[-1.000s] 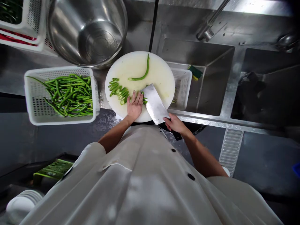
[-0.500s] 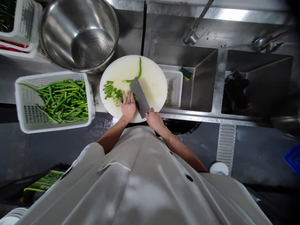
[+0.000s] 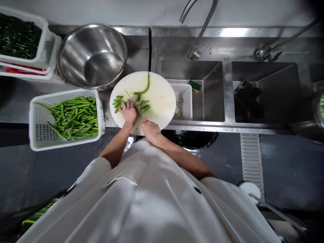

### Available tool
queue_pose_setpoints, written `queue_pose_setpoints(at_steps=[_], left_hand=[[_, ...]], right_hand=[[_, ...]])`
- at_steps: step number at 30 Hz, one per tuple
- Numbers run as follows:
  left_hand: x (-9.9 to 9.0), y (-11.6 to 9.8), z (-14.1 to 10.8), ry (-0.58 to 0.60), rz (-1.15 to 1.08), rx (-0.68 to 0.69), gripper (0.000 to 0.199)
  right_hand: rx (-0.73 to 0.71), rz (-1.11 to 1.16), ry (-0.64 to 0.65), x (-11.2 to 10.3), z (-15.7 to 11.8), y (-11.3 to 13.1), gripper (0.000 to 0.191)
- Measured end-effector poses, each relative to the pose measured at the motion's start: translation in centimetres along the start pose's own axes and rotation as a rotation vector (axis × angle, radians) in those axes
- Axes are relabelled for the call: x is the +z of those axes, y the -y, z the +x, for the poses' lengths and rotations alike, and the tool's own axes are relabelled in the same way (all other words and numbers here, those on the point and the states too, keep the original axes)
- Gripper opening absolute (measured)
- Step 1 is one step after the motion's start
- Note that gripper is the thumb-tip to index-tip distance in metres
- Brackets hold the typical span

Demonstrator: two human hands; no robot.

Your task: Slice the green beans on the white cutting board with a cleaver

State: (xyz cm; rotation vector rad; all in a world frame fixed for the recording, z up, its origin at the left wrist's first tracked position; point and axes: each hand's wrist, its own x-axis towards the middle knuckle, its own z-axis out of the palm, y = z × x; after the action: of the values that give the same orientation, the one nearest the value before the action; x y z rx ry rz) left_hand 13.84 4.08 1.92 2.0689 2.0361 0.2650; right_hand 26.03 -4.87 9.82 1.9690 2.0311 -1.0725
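On a round white cutting board (image 3: 162, 101) lie cut green pepper pieces (image 3: 143, 106), with more at the left under and beside my left hand (image 3: 129, 114). That hand is spread palm down, its fingers apart, pressing on the pieces. My right hand (image 3: 151, 130) is closed round the handle of a cleaver (image 3: 132, 100). Its blade stands on edge close against my left fingers, between the two groups of pieces. Behind the blade rests one long curved green pepper (image 3: 145, 87). The cleaver's handle is mostly hidden in my grip.
Left of the board is a white basket (image 3: 37, 135) of long green peppers. A large steel bowl (image 3: 76, 64) stands behind, near stacked baskets (image 3: 45, 54) of greens and something red. At the right are a white strainer basket (image 3: 187, 104), a sponge (image 3: 194, 86), sinks (image 3: 215, 98) and a faucet (image 3: 199, 37).
The cleaver has swung from lying flat to standing on edge and moved left with my right hand. Pieces now show right of the blade. My left hand has shifted slightly left; the view has tilted up.
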Motion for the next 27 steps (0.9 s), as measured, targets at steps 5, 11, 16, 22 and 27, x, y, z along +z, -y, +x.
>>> queue_pose_setpoints(at_steps=[5, 11, 16, 22, 27], left_hand=[[-1.2, 0.8, 2.7, -0.050, -0.018, -0.032, 0.053], [-0.7, 0.3, 3.6, 0.162, 0.018, 0.299, 0.048], [2.5, -0.9, 1.0, 0.308, -0.095, 0.657, 0.042], [4.1, 1.4, 0.1, 0.152, -0.292, 0.703, 0.031], [4.4, 2.2, 0.3, 0.101, -0.342, 0.756, 0.023]], right_hand=[[-0.022, 0.031, -0.046, -1.4, -0.5, -5.0, 0.031], [0.169, 0.261, -0.183, -0.1, -5.2, -13.1, 0.022], [0.176, 0.578, -0.174, 2.2, -7.6, -17.0, 0.014], [0.080, 0.790, -0.116, 2.9, -7.9, -17.2, 0.020], [0.048, 0.836, -0.048, 2.4, -7.0, -16.5, 0.020]])
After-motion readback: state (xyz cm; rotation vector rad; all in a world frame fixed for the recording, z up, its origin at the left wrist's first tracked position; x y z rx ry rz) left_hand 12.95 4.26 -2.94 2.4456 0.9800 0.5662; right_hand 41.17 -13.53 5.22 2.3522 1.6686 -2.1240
